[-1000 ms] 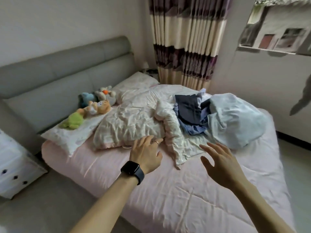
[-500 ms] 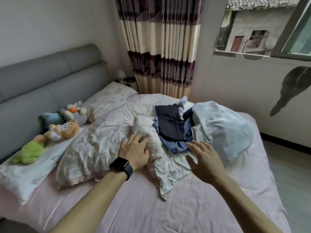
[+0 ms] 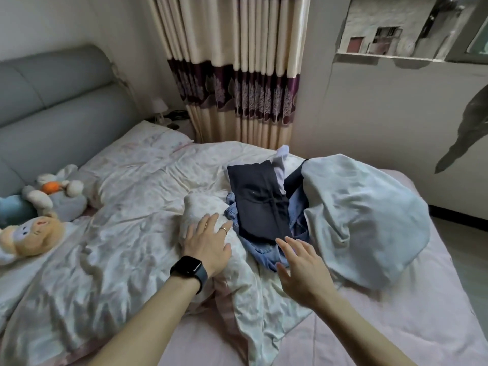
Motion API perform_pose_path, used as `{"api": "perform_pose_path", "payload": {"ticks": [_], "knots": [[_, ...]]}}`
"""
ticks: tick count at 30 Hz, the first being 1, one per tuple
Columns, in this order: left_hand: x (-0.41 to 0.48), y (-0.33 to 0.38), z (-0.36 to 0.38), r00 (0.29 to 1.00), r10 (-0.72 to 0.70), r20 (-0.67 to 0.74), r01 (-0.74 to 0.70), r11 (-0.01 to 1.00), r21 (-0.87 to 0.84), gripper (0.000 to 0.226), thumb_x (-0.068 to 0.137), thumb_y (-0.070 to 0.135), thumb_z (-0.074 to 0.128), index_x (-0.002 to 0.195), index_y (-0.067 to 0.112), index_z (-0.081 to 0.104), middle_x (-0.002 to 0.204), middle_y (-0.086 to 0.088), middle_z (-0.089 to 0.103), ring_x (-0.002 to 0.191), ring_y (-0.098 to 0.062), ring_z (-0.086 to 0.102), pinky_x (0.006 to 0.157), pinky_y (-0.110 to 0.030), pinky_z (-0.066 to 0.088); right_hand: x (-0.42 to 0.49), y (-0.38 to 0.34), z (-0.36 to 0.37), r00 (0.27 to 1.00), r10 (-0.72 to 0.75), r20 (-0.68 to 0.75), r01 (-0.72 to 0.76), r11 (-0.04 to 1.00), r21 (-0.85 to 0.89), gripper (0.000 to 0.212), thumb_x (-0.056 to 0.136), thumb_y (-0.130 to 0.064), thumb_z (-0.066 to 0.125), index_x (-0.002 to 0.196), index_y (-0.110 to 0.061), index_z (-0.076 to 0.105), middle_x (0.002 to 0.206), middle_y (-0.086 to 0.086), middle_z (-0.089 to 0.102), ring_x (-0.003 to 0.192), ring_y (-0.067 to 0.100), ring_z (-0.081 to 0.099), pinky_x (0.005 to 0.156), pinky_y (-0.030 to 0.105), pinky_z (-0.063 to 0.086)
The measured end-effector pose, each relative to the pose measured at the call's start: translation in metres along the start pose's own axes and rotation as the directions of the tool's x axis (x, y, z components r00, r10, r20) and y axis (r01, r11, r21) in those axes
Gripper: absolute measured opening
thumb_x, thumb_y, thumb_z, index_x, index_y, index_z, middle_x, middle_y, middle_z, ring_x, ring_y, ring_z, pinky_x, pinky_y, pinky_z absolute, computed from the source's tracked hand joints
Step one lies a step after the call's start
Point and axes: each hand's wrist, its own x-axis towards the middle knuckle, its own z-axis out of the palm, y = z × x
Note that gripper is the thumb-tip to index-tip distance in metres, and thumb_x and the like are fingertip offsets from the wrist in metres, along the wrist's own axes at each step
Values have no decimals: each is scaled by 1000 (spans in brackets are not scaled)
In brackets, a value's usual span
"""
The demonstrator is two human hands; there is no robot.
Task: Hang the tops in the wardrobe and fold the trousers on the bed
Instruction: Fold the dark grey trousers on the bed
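Observation:
A heap of clothes lies on the pink bed [image 3: 369, 334]: dark navy trousers [image 3: 260, 202] on top, blue jeans [image 3: 260, 248] under them, a pale blue garment [image 3: 364, 220] bunched to the right, and a bit of white cloth [image 3: 280, 165] behind. My left hand [image 3: 208, 244], wearing a black watch and a ring, rests with straight fingers on the crumpled white quilt [image 3: 118, 233] just left of the heap. My right hand [image 3: 301, 270] hovers with fingers spread over the jeans' near edge, holding nothing.
Soft toys [image 3: 39, 207] lie along the grey padded headboard [image 3: 52, 107] at left. A striped curtain [image 3: 237, 70] hangs behind the bed, with a small bedside table beside it. A white wall and a window [image 3: 412, 30] run along the right side.
The view has closed in on the bed and turned right. Both hands have moved forward to the clothes heap; the right hand now reaches the jeans' edge.

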Motion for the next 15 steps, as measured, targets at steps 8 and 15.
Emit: {"api": "perform_pose_path", "payload": {"ticks": [8,15], "knots": [[102,-28,176,994,105,31,-108,990,87,69,96,65,27,156,46,-1,167,0,-15,151,-31,-18,118,-57,-10,101,26,142,982,186,32,-188,980,66,70,99,-52,45,159,-25,21,164,-7,24,146,21,27,115,33,32],[129,-68,268,986,146,-86,-145,989,10,67,91,71,12,154,47,22,167,5,-1,154,-28,-9,119,-50,-18,194,24,222,952,304,-37,-304,953,19,70,99,-46,52,159,-28,18,165,-1,19,142,29,31,104,42,44]]}}
